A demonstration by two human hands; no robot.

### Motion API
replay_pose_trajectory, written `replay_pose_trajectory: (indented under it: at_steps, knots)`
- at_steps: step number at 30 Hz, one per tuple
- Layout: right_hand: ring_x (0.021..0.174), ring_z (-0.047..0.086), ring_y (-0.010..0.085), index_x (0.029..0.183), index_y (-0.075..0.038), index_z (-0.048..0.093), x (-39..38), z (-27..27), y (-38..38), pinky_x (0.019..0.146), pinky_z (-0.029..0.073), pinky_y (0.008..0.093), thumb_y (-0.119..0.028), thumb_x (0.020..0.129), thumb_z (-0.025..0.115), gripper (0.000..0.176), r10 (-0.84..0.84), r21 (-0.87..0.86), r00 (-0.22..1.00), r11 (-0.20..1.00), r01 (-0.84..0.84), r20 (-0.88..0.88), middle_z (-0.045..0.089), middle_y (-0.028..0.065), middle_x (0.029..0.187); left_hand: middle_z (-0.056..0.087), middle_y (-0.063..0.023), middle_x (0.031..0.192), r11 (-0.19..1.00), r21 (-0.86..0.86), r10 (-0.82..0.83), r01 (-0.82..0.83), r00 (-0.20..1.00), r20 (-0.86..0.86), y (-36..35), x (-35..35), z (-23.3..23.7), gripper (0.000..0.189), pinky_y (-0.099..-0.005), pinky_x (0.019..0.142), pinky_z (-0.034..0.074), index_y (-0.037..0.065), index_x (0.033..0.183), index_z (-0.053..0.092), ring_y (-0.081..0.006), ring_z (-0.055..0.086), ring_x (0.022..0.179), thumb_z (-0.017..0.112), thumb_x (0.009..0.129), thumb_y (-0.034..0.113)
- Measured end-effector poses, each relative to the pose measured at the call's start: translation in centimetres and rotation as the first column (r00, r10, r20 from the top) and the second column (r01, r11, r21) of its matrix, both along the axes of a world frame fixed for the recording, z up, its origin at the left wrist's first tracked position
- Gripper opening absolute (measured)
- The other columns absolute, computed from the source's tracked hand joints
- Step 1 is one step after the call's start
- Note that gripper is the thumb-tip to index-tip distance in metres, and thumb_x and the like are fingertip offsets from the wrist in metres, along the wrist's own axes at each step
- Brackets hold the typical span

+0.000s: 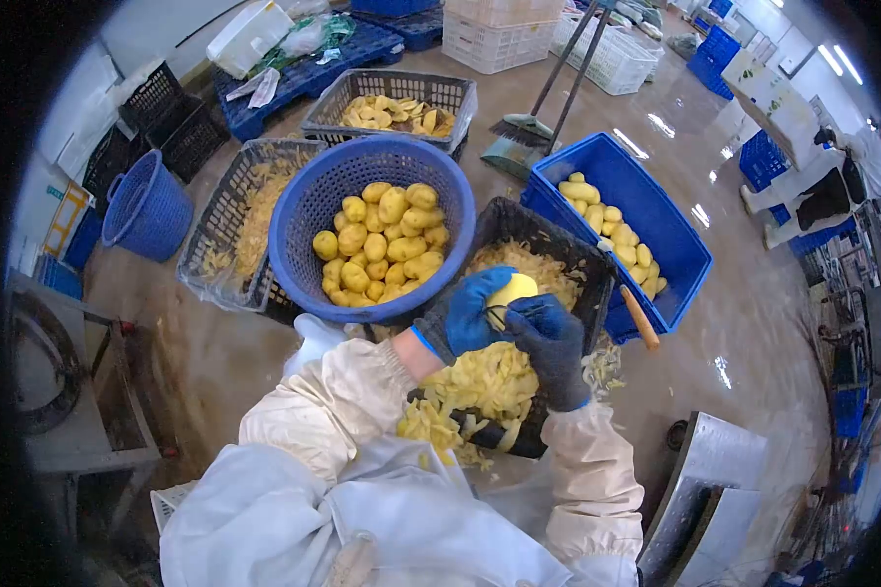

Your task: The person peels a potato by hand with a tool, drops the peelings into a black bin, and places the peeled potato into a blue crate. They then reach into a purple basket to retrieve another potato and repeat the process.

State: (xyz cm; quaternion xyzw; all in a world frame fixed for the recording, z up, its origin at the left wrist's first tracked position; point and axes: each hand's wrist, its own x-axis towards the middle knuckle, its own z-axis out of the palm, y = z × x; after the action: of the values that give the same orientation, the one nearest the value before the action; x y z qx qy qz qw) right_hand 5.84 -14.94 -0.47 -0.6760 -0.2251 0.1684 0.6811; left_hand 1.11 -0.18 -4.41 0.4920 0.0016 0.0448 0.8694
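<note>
My left hand [472, 311], in a blue and grey glove, is closed around a pale yellow, peeled-looking potato [515, 288]. Close against it, my gloved right hand [550, 342] is closed on a small dark tool that looks like a peeler [497, 315]; most of it is hidden by the fingers. Both hands are above a black crate [595, 293] full of potato peelings [489, 377]. Left of the hands, a round blue basket [289, 230] holds unpeeled potatoes [387, 240]. To the right, a blue crate [690, 264] holds peeled potatoes [617, 230].
A wooden handle [640, 319] sticks out by the blue crate's near edge. Crates with peelings [259, 210] and potato pieces [392, 112] stand behind the basket. A broom and dustpan [519, 147] are farther back. Metal plates [710, 479] lie at right. Another person [832, 191] is far right.
</note>
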Motion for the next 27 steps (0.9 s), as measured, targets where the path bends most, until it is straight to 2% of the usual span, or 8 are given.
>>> replay_pose_trajectory:
  at_steps: [2, 6, 8, 12, 15, 16, 18, 27]
  knots:
    - [0.060, 0.057, 0.0092, 0.086, -0.001, 0.061, 0.0, -0.1, 0.1, 0.052, 0.044, 0.0215, -0.007, 0.082, 0.066, 0.009, 0.061, -0.112, 0.988, 0.993, -0.045, 0.141, 0.063, 0.0034, 0.072, 0.058, -0.0127, 0.113, 0.706, -0.692, -0.270, 0.151, 0.961, -0.065, -0.1, 0.1, 0.5, 0.032, -0.0373, 0.085, 0.052, 0.002, 0.119, 0.050, -0.0221, 0.059, 0.102, 0.049, 0.093, 0.021]
    - [0.056, 0.055, 0.0084, 0.083, -0.002, 0.061, 3.0, -0.4, -0.9, 0.050, 0.043, 0.0204, -0.007, 0.083, 0.065, 0.007, -0.235, 0.087, 0.971, 0.967, 0.238, -0.049, 0.061, 0.0031, 0.068, 0.060, -0.0120, 0.110, 0.748, -0.662, -0.187, 0.033, 0.969, -0.163, -0.5, 0.3, -0.4, 0.029, -0.0423, 0.085, 0.052, 0.004, 0.117, 0.052, -0.0253, 0.060, 0.098, 0.050, 0.093, 0.019]
    - [0.054, 0.052, 0.0078, 0.082, -0.003, 0.060, 4.4, -0.4, -1.5, 0.049, 0.041, 0.0199, -0.010, 0.084, 0.064, 0.008, -0.396, 0.032, 0.641, 0.865, 0.501, 0.658, 0.059, 0.0018, 0.066, 0.060, -0.0121, 0.109, 0.749, -0.662, -0.166, 0.013, 0.972, -0.168, -0.4, 0.4, -0.3, 0.028, -0.0425, 0.084, 0.052, 0.004, 0.116, 0.052, -0.0256, 0.061, 0.098, 0.051, 0.092, 0.021]
    - [0.053, 0.050, 0.0068, 0.084, -0.005, 0.058, 4.0, 1.0, -2.4, 0.048, 0.039, 0.0192, -0.013, 0.085, 0.064, 0.010, -0.352, 0.248, 0.935, 0.903, 0.351, -0.040, 0.058, 0.0014, 0.067, 0.061, -0.0121, 0.106, 0.626, -0.780, -0.156, -0.016, 0.977, -0.145, 0.4, 0.7, -0.3, 0.027, -0.0421, 0.082, 0.054, 0.004, 0.110, 0.054, -0.0267, 0.061, 0.095, 0.055, 0.091, 0.023]
    - [0.054, 0.050, 0.0082, 0.083, -0.004, 0.059, 4.4, 1.7, -3.2, 0.051, 0.041, 0.0207, -0.012, 0.085, 0.063, 0.009, -0.282, 0.244, 0.930, 0.909, 0.338, -0.236, 0.057, 0.0019, 0.067, 0.062, -0.0118, 0.102, 0.559, -0.820, -0.139, -0.120, 0.962, -0.235, 0.4, 0.3, 1.1, 0.025, -0.0418, 0.080, 0.055, 0.005, 0.106, 0.054, -0.0269, 0.062, 0.092, 0.058, 0.089, 0.023]
    - [0.054, 0.050, 0.0082, 0.083, -0.004, 0.059, 4.5, 0.8, -3.0, 0.051, 0.041, 0.0207, -0.012, 0.085, 0.063, 0.009, -0.278, 0.246, 0.932, 0.910, 0.333, -0.234, 0.057, 0.0019, 0.067, 0.062, -0.0118, 0.102, 0.560, -0.820, -0.134, -0.120, 0.963, -0.232, 0.4, 0.3, 1.0, 0.025, -0.0418, 0.080, 0.055, 0.005, 0.106, 0.054, -0.0269, 0.062, 0.092, 0.058, 0.089, 0.023]
    - [0.059, 0.052, 0.0090, 0.083, -0.003, 0.059, 5.0, -1.8, -3.0, 0.055, 0.043, 0.0223, -0.010, 0.084, 0.064, 0.008, -0.293, 0.042, 0.884, 0.953, 0.299, 0.364, 0.059, 0.0028, 0.069, 0.062, -0.0124, 0.099, 0.522, -0.837, -0.126, -0.164, 0.956, -0.266, 0.3, 0.5, 0.2, 0.023, -0.0415, 0.078, 0.055, 0.003, 0.102, 0.054, -0.0270, 0.062, 0.088, 0.059, 0.089, 0.022]
    - [0.063, 0.055, 0.0087, 0.085, -0.003, 0.061, 3.4, -3.8, -0.7, 0.056, 0.045, 0.0225, -0.007, 0.083, 0.065, 0.006, -0.199, 0.199, 0.979, 0.958, 0.204, -0.046, 0.062, 0.0028, 0.076, 0.061, -0.0127, 0.096, 0.598, -0.795, -0.132, -0.101, 0.966, -0.222, -0.2, 1.5, -1.9, 0.022, -0.0428, 0.081, 0.053, 0.001, 0.103, 0.054, -0.0260, 0.063, 0.087, 0.057, 0.089, 0.017]
